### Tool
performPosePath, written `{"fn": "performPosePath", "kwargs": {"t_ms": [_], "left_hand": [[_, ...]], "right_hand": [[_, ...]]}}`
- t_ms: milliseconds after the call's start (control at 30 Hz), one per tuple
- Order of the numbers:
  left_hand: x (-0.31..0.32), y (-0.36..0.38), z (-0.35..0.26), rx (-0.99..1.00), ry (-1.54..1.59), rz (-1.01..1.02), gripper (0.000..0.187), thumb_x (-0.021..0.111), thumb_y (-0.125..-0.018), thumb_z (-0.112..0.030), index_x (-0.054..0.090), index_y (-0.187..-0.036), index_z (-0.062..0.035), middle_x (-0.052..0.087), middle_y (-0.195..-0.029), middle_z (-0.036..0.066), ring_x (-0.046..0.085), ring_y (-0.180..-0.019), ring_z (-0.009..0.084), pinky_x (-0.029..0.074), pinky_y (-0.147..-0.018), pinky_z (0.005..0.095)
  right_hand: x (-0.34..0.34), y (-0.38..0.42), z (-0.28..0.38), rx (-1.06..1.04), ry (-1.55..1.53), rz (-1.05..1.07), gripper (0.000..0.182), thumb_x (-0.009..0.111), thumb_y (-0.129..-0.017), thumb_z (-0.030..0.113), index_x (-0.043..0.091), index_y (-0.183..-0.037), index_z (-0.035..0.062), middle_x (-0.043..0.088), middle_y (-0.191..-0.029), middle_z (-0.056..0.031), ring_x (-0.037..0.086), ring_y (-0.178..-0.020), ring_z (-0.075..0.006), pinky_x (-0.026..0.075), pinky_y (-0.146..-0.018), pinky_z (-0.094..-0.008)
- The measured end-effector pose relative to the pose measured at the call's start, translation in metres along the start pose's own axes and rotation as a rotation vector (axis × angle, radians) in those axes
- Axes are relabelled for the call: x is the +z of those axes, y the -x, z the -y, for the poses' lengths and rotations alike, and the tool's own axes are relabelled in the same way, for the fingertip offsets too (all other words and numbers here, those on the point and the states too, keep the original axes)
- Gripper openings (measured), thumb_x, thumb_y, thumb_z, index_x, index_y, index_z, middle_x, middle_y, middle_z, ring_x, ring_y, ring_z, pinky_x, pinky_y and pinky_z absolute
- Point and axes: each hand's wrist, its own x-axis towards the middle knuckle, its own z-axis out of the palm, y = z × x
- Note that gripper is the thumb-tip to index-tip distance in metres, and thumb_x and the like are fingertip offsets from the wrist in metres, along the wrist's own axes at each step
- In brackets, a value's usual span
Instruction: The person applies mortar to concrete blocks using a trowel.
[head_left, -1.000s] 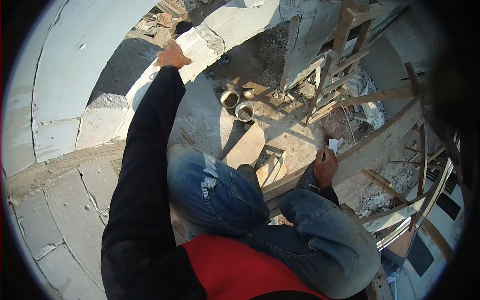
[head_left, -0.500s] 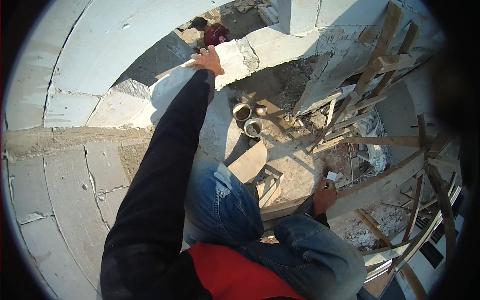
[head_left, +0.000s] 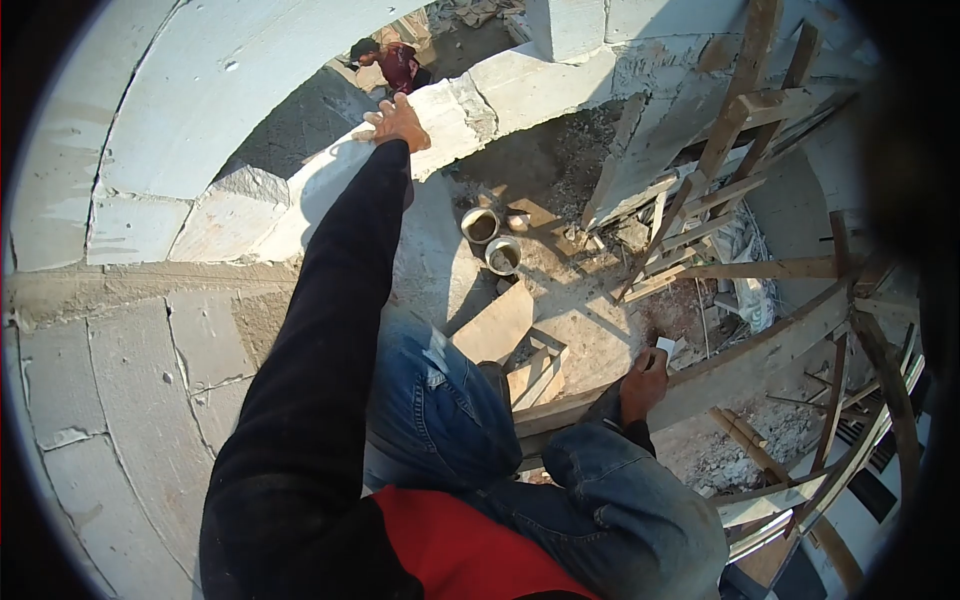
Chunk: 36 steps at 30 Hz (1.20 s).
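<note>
My left hand (head_left: 403,124) rests on the pale block ledge (head_left: 440,125) of the window opening, its arm stretched far forward. The fingers lie apart over the edge of the blocks, around nothing loose. Low on the right, my right hand (head_left: 643,387) is closed on a small flat white piece (head_left: 666,345), which sticks out past the fingertips. This hand is just above a long wooden plank (head_left: 720,371), close to my bent knee (head_left: 620,480) in blue jeans.
Far below are two buckets (head_left: 480,226) and a wooden board (head_left: 497,325) on rubble-strewn ground. A wooden ladder-like frame (head_left: 728,140) leans at the upper right. Timber poles (head_left: 840,400) cross at the right. A person (head_left: 398,66) is visible beyond the opening. Block wall (head_left: 140,375) fills the left.
The view has shifted slightly. My right hand has turned a little, and more of the white piece shows upright. My left hand stays on the ledge. The person below has changed posture slightly.
</note>
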Motion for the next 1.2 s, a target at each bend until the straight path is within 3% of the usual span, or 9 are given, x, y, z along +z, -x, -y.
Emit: {"fn": "performPosePath", "kwargs": {"t_ms": [67,433,533,567,700,867,967,1133,1200], "left_hand": [[-0.003,0.003,0.001,0.029,-0.011,0.032,0.099,0.081,-0.06,-0.021,0.024,-0.141,-0.0138,0.028,-0.144,0.018,0.022,-0.134,0.0486,0.017,-0.098,0.0754],[-0.008,0.004,0.007,0.1,-0.028,0.028,0.1,0.081,-0.06,-0.027,0.025,-0.141,-0.0125,0.03,-0.145,0.019,0.026,-0.132,0.0493,0.02,-0.097,0.0757],[0.03,-0.051,0.041,0.351,-0.049,-0.047,0.105,0.081,-0.061,-0.025,0.019,-0.142,0.0011,0.032,-0.14,0.03,0.034,-0.128,0.0501,0.032,-0.105,0.0515],[0.015,-0.052,0.039,0.371,0.102,0.177,0.105,0.081,-0.061,-0.023,0.018,-0.141,0.0028,0.031,-0.14,0.033,0.035,-0.128,0.0495,0.032,-0.105,0.0526],[0.058,-0.09,0.056,0.311,-0.105,-0.116,0.107,0.078,-0.066,-0.024,0.011,-0.147,-0.0076,0.032,-0.142,0.028,0.038,-0.125,0.05,0.033,-0.104,0.0526],[0.017,-0.035,0.023,0.141,-0.208,0.048,0.113,0.08,-0.064,-0.026,0.006,-0.148,-0.014,0.031,-0.145,0.021,0.041,-0.123,0.0467,0.038,-0.101,0.0546],[0.021,-0.002,0.006,0.218,-0.506,-0.149,0.089,0.067,-0.079,-0.044,0.022,-0.146,-0.0064,0.035,-0.143,0.022,0.045,-0.123,0.0411,0.04,-0.097,0.0531],[0.026,0.096,-0.044,0.205,-0.159,0.177,0.083,0.062,-0.081,-0.046,0.027,-0.143,-0.0046,0.037,-0.141,0.023,0.047,-0.12,0.0414,0.041,-0.096,0.0546],[0.028,0.141,-0.062,0.204,-0.035,0.312,0.08,0.06,-0.083,-0.047,0.028,-0.142,-0.0039,0.039,-0.14,0.023,0.047,-0.119,0.0416,0.041,-0.095,0.0552]], "right_hand": [[-0.004,0.0,0.007,0.031,-0.009,0.007,0.022,0.053,-0.09,0.028,0.06,-0.09,0.0071,0.063,-0.086,-0.0149,0.061,-0.079,-0.0351,0.047,-0.069,-0.0448],[-0.007,0.005,0.002,-0.115,-0.096,-0.091,0.016,0.059,-0.086,0.018,0.058,-0.095,0.0058,0.058,-0.091,-0.0107,0.061,-0.077,-0.0269,0.048,-0.068,-0.041],[-0.007,0.006,-0.02,-0.135,-0.241,-0.07,0.021,0.066,-0.082,0.018,0.055,-0.092,0.0036,0.058,-0.09,-0.013,0.062,-0.071,-0.0273,0.048,-0.065,-0.0384],[-0.014,0.007,-0.024,-0.045,-0.356,-0.006,0.022,0.067,-0.082,0.018,0.055,-0.091,0.0024,0.058,-0.089,-0.0146,0.062,-0.074,-0.0268,0.048,-0.066,-0.0378],[-0.074,-0.007,-0.042,-0.006,-0.432,-0.044,0.018,0.064,-0.084,0.016,0.057,-0.086,0.0001,0.059,-0.082,-0.0158,0.062,-0.076,-0.0264,0.048,-0.069,-0.0366],[-0.173,-0.034,-0.046,0.113,-0.433,-0.289,0.021,0.056,-0.088,0.017,0.061,-0.098,-0.0004,0.064,-0.078,-0.0155,0.064,-0.07,-0.0235,0.049,-0.067,-0.0355],[-0.257,-0.034,-0.022,0.104,-0.412,-0.37,0.023,0.057,-0.089,0.019,0.06,-0.101,-0.001,0.065,-0.076,-0.014,0.065,-0.067,-0.022,0.049,-0.065,-0.0342],[-0.436,0.009,0.059,-0.098,-0.069,-0.416,0.024,0.06,-0.088,0.018,0.06,-0.102,-0.0014,0.064,-0.09,-0.0207,0.064,-0.083,-0.033,0.049,-0.074,-0.0397],[-0.5,0.035,0.088,-0.031,-0.072,-0.429,0.024,0.061,-0.087,0.016,0.061,-0.103,-0.0013,0.063,-0.096,-0.0232,0.061,-0.09,-0.038,0.048,-0.077,-0.0417]]}}
